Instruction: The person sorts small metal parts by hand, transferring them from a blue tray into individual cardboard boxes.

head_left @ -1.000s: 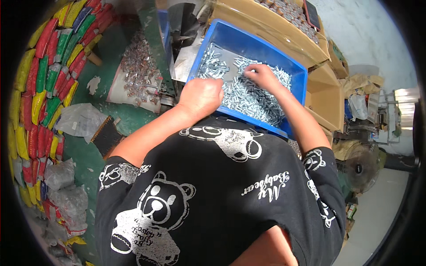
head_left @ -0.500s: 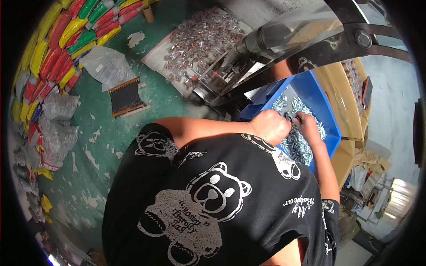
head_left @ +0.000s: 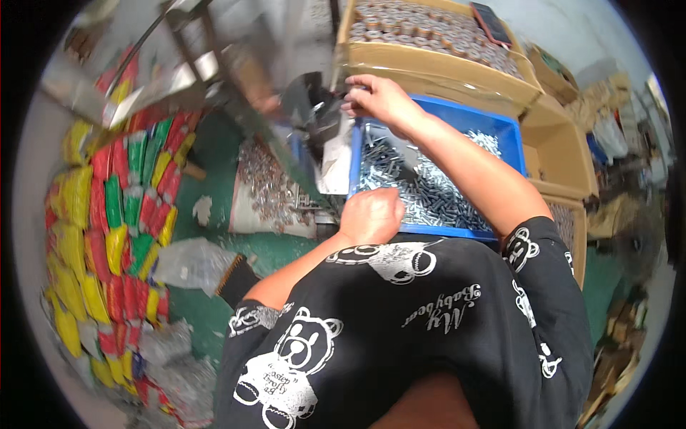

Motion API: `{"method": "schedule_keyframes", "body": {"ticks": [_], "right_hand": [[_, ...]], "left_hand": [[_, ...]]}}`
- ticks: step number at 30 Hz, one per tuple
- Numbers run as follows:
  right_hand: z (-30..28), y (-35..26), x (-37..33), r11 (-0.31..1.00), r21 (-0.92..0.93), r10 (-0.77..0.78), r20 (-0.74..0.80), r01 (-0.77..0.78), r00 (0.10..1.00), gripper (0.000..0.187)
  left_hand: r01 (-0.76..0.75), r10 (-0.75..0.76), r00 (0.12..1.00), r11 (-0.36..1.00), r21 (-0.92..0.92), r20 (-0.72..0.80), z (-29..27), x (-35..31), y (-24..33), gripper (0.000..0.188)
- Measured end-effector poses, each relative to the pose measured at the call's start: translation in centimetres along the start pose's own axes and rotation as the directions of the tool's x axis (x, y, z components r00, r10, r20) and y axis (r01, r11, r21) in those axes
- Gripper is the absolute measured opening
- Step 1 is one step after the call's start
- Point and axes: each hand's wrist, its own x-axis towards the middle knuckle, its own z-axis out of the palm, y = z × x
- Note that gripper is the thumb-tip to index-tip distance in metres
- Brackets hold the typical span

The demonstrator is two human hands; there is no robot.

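In the head view, a person wearing a black bear-print shirt (head_left: pixel 371 314) is leaning over a blue bin (head_left: pixel 468 114). Small metal pins (head_left: pixel 446 200) are lying loose inside it, spreading mostly across its nearer and right parts. The left hand (head_left: pixel 373 217) is hanging over the bin's near left corner, its fingers folding into a loose fist; whether it is holding a pin cannot be told. The right hand (head_left: pixel 379 100) is hovering by the far left corner, near a dark piece of equipment (head_left: pixel 309 104), its fingers bending and standing partly apart; any small thing between them is too blurred to tell. Beyond the bin, a cardboard box (head_left: pixel 436 64) is holding rows of round parts (head_left: pixel 429 30), and a phone (head_left: pixel 491 25) is lying at its right side.
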Motion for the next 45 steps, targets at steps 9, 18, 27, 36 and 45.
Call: {"method": "schedule_keyframes", "body": {"ticks": [9,18,27,36,45], "right_hand": [[-16.6,7.0,-22.9,0.999,-0.037,-0.054,-0.6,0.04,0.798,0.027],[-29.4,21.6,-42.3,0.402,-0.337,-0.076,-0.939,-0.851,0.336,0.025],[-29.3,26.0,-42.8,-0.031,-0.532,-0.109,-0.84,-0.846,0.532,0.019],[-37.5,19.7,-41.7,0.942,0.306,0.311,-0.642,-0.137,0.701,0.027],[-45.5,30.7,-8.2,0.472,-0.838,-0.134,-0.375,-0.274,0.917,0.02]], "left_hand": [[0.103,-0.107,0.994,0.976,0.19,0.012,-0.6,-0.1,1.7,0.018],[0.125,-0.137,0.989,0.973,0.195,0.051,0.3,0.5,1.4,0.019],[0.155,-0.171,0.984,0.961,0.23,0.053,0.4,0.4,1.6,0.018],[0.145,-0.155,0.988,0.959,0.244,0.023,0.2,0.7,1.9,0.015],[0.123,-0.137,0.99,0.964,0.234,0.045,0.2,2.0,2.4,0.013]]}}
